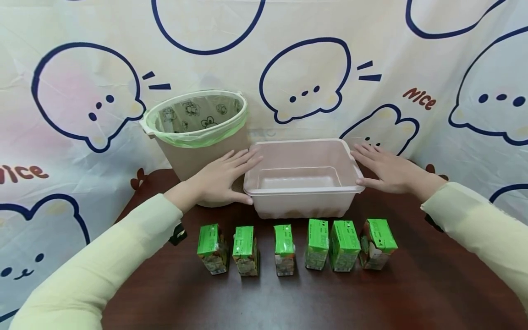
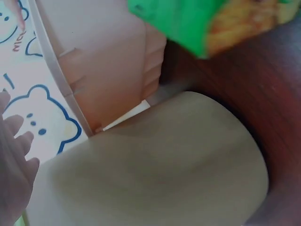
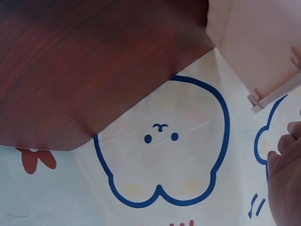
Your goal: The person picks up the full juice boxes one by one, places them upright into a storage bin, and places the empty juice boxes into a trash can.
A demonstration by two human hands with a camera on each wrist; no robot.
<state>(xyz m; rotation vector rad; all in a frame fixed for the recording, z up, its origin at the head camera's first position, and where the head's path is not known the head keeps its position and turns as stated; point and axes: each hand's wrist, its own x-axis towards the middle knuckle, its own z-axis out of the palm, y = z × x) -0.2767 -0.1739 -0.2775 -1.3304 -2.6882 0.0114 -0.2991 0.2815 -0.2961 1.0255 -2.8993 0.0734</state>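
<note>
A pale pink plastic bin (image 1: 303, 205) sits on the table, with nothing inside it. My left hand (image 1: 220, 179) is at its left end, fingers straight and spread, thumb close by the front corner of the rim. Over at the right end, my right hand (image 1: 385, 173) is held flat, its fingertips at the rim. Neither hand grips anything. Several small drink cartons (image 1: 284, 251) with green tops stand upright in a row in front of the bin. In the left wrist view, one green carton (image 2: 183, 23) looms blurred at the top edge.
A tan waste bin (image 1: 194, 160) with a green liner stands behind my left hand, beside the pink bin. Dark reddish-brown wood makes up the table (image 1: 264, 307). A cloth backdrop (image 1: 222, 68) with cartoon bears hangs close behind.
</note>
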